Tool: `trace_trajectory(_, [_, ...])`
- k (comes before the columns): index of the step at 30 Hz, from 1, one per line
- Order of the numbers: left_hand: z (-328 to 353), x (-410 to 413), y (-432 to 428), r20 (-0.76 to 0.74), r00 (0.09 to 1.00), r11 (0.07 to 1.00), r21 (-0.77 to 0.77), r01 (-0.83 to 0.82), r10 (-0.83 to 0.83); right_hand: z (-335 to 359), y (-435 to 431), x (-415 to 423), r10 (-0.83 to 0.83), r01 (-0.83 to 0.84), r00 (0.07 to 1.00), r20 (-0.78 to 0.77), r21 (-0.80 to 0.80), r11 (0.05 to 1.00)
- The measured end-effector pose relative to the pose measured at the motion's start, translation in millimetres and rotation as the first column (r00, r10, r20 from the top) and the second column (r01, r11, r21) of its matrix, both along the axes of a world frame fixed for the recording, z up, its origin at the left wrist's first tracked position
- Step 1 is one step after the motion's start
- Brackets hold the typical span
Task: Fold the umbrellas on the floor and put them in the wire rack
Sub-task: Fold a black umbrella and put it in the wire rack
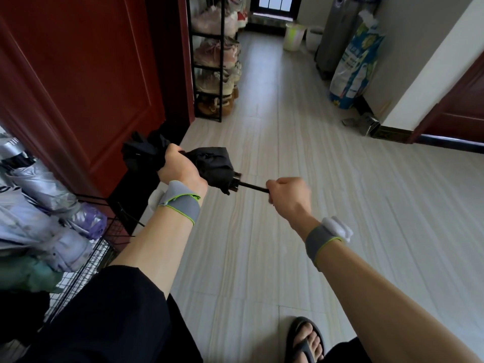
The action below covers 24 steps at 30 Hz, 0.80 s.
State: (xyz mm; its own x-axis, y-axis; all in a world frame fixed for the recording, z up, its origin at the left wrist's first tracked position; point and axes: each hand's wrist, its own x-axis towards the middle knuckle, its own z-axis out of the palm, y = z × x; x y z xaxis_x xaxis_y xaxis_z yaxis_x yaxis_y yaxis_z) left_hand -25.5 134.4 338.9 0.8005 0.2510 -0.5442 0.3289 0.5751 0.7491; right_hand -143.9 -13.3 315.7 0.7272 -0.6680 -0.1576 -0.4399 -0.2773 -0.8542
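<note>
I hold a black umbrella [212, 166] level in front of me, its canopy collapsed and bunched. My left hand [180, 169] grips the gathered black fabric around its middle. My right hand [288, 197] is curled round the handle end, which it hides; a short stretch of black shaft shows between the canopy and that fist. The black wire rack [104, 247] stands at the lower left beside the red door, holding several folded umbrellas in silver, lilac and green [47, 218].
A red door [86, 74] fills the left. A black shoe shelf [217, 61] stands beyond it. Bags, buckets and a tall grey item line the far right wall. My sandalled foot [305, 341] is on the pale wood-look floor [340, 205].
</note>
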Motion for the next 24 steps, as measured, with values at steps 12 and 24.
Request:
trace_trajectory(12, [1, -6, -13, -0.035, 0.999, 0.995, -0.095, -0.015, 0.012, -7, 14, 3, 0.000, 0.024, 0.971, 0.240, -0.096, 0.995])
trace_trajectory(24, [-10, -2, -19, -0.033, 0.999, 0.989, -0.146, 0.016, -0.022, 3, 6, 20, -0.152, -0.047, 0.943, 0.297, 0.569, 0.821])
